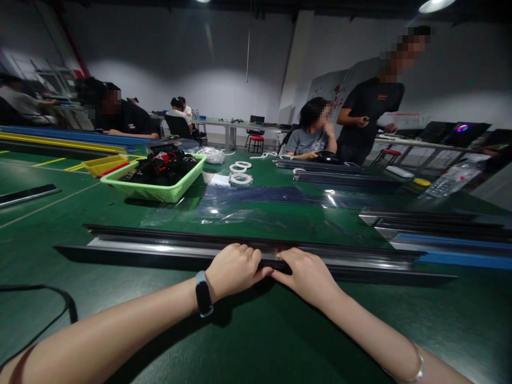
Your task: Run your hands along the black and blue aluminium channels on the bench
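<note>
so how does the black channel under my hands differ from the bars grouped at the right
The black channel shows both ends; the grouped bars run out of the picture. The channel has your left hand and right hand on it; nobody touches the bars. The channel is black with a shiny inside; the bars include a blue one. Both are long and slim.

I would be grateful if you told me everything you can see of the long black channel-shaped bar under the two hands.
The long black channel-shaped bar is straight and looks like metal or hard plastic, with dark side walls and a shiny grey inner floor. It lies crosswise on the green table, its channel facing up. The left hand and the right hand grip its near wall around the middle, hiding that stretch.
</note>
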The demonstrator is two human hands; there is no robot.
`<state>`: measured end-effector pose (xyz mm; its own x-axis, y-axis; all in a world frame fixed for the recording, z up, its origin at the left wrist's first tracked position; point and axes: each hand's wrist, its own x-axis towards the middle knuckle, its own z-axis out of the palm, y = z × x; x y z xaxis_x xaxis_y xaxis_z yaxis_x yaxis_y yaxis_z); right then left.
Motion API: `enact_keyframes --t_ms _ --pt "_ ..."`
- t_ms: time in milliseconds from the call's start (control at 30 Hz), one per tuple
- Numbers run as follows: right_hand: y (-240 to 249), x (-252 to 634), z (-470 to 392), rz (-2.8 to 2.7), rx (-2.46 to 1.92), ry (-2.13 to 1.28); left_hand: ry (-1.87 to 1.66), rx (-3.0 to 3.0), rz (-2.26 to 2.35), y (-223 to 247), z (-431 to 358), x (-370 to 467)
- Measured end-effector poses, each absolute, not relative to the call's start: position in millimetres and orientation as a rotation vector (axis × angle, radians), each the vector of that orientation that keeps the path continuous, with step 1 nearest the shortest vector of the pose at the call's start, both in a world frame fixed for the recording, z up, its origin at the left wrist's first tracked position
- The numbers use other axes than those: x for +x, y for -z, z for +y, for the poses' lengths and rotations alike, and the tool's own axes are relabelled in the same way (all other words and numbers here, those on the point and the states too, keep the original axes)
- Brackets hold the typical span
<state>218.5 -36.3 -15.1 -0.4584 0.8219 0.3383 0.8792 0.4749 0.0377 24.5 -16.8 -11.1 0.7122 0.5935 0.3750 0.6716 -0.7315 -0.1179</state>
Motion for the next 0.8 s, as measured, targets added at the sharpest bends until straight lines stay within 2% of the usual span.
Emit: enact_keyframes --t_ms 300,800 --pt "15.1 216.0 -38.8 -2.442 -1.518 0.364 0.441 -2.669 -1.009 10.4 -16.7 24.5" --pt "15.9 218.4 -36.7 -2.447 -1.496 0.255 0.431 -2.679 -1.006 10.6 -16.6 24.3"
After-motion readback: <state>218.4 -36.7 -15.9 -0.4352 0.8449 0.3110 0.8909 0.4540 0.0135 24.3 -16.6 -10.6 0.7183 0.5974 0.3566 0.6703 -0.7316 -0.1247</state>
